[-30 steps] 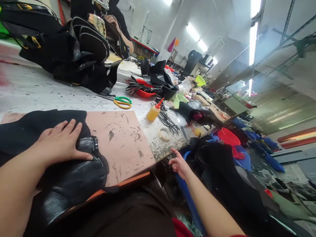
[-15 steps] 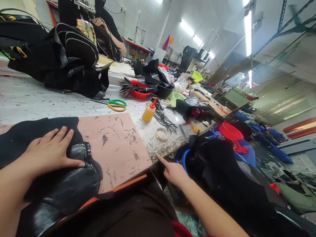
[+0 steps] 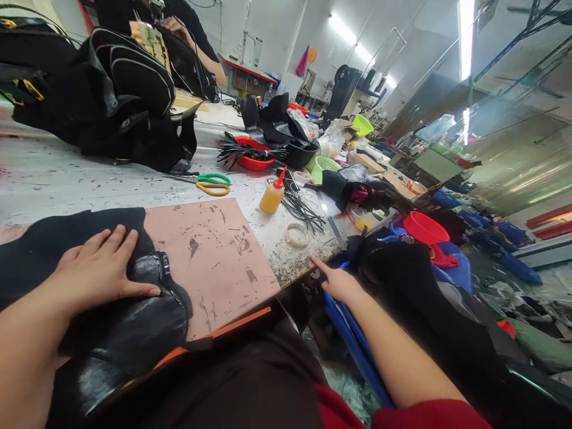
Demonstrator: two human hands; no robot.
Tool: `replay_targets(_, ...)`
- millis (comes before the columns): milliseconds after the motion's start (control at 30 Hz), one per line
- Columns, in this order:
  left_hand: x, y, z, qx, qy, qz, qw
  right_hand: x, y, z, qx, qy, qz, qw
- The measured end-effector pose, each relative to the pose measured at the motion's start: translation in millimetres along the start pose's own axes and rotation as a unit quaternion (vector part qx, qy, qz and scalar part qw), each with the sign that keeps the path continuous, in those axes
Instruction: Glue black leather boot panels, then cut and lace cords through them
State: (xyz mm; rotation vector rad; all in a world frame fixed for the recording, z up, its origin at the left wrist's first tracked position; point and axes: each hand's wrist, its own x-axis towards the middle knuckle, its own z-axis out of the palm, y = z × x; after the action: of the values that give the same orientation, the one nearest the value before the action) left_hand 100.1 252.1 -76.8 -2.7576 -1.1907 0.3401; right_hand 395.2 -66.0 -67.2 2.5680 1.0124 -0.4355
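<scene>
My left hand [image 3: 100, 265] lies flat with fingers spread on a black leather and fabric piece [image 3: 147, 319], which has a zipper along its right side. Under this piece is a pinkish, scuffed board [image 3: 223, 256]. At the table's front edge is my right hand [image 3: 342, 283], its index finger stretched out toward the worn corner and its other fingers bent. I see nothing held in it. Closest to that fingertip on the tabletop is a cream roll of tape [image 3: 297, 235]. Behind the tape stands a bottle of yellow liquid [image 3: 271, 196] with a red nozzle.
Scissors [image 3: 213, 184] with green and yellow handles lie behind the board. A red bowl [image 3: 254, 162] holds black strips. Black bags [image 3: 129, 113] are piled at back left, near another person's hand [image 3: 176, 28] at a sewing machine. Black material [image 3: 411, 298] hangs over blue containers on the right.
My right hand has moved right and slightly up along the table edge. My left hand stays on the black piece, and the view has shifted a little.
</scene>
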Motion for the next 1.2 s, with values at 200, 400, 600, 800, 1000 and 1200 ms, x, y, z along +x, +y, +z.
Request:
replay_targets(200, -12.8, 6.0, -14.3, -0.056, -0.004, 0.026, 0.998, 2.7, -0.2, -18.7, -0.008, 0.007, 0.039, 0.999)
replay_targets(400, -17.0, 3.2, -10.6, -0.082, -0.043, 0.012, 0.996, -37.7, -90.2, -29.5, 0.089, 0.131, -0.221, 0.962)
replay_targets(600, -20.9, 3.3, -7.8, -0.100, -0.047, 0.019, 0.994, -50.2, -175.5, -12.6, 0.286, 0.242, -0.511, 0.773)
replay_targets(800, -22.1, 2.5, -6.4, -0.109, -0.049, 0.028, 0.992, -42.4, -198.4, -1.9, 0.315, 0.246, -0.510, 0.762)
replay_targets(1000, -21.0, 1.3, -3.2, -0.118, -0.055, 0.026, 0.991, -45.3, -197.3, 4.0, 0.305, 0.276, -0.508, 0.757)
replay_targets(1200, -20.3, 1.6, -1.5, -0.116, -0.057, 0.024, 0.991, -45.5, -200.3, -0.2, 0.292, 0.287, -0.518, 0.751)
